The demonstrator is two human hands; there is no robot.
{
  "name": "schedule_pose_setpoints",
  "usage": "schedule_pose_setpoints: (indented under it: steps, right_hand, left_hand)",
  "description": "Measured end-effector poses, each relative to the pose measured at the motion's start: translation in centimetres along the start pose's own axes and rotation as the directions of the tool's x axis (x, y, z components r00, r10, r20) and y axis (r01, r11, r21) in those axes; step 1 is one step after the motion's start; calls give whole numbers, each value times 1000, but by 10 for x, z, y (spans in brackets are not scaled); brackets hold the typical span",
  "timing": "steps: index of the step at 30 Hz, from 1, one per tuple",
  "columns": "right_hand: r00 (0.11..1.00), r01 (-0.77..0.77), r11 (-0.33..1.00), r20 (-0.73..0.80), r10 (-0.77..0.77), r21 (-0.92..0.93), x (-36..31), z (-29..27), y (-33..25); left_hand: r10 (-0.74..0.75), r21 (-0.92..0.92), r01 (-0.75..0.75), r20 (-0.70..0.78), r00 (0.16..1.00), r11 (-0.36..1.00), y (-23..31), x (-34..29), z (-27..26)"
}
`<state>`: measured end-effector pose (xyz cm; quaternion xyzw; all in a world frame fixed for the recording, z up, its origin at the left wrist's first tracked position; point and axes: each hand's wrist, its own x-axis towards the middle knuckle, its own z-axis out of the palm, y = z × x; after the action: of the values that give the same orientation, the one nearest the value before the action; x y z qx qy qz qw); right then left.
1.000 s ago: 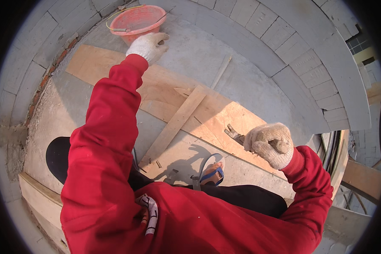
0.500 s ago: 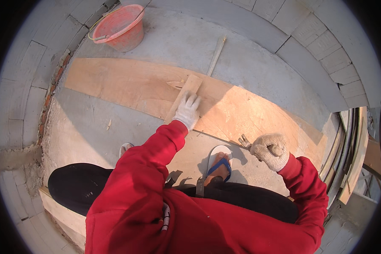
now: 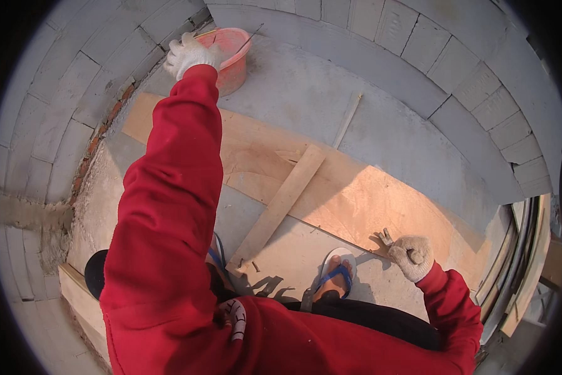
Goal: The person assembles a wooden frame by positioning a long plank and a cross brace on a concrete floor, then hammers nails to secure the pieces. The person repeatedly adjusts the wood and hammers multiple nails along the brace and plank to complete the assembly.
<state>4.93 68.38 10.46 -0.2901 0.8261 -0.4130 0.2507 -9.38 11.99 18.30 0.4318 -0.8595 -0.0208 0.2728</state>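
Note:
My left hand (image 3: 190,53), in a white work glove at the end of a red sleeve, is stretched far forward and rests on the rim of a translucent red plastic bucket (image 3: 234,59) by the block wall. Whether its fingers grip the rim is unclear. My right hand (image 3: 412,256), also gloved, is closed on a small metal tool (image 3: 384,237) whose head pokes out to the left, low over a long plywood sheet (image 3: 356,200). A short wooden plank (image 3: 281,203) lies across that sheet.
A curved wall of grey blocks (image 3: 456,69) rings the concrete floor (image 3: 306,94). A thin stick (image 3: 346,122) lies on the floor beyond the plywood. My foot in a blue-strapped sandal (image 3: 337,278) stands near the plywood edge. A timber beam (image 3: 84,306) lies at lower left.
My left hand left the wooden plank and reached out to the red bucket's rim. My right hand stayed closed on the tool in about the same place.

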Motion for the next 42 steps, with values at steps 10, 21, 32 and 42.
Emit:
schedule_pose_setpoints:
  steps: [10, 21, 32, 42]
  right_hand:
    - [986, -159, 940, 104, 133, 303, 21, 3, -14]
    - [999, -48, 973, -15, 53, 226, 45, 7, -47]
    - [983, -49, 870, 132, 130, -490, 61, 25, -39]
    - [724, -309, 503, 144, 675, -807, -18, 46, 131]
  left_hand:
    - [191, -40, -311, 861, 471, 949, -101, -322, -12]
    - [242, -239, -87, 763, 599, 967, -119, -374, -1]
    - [-279, -231, 719, 811, 515, 655, -154, -357, 72]
    - [-347, -207, 893, 936, 61, -400, -166, -318, 124]
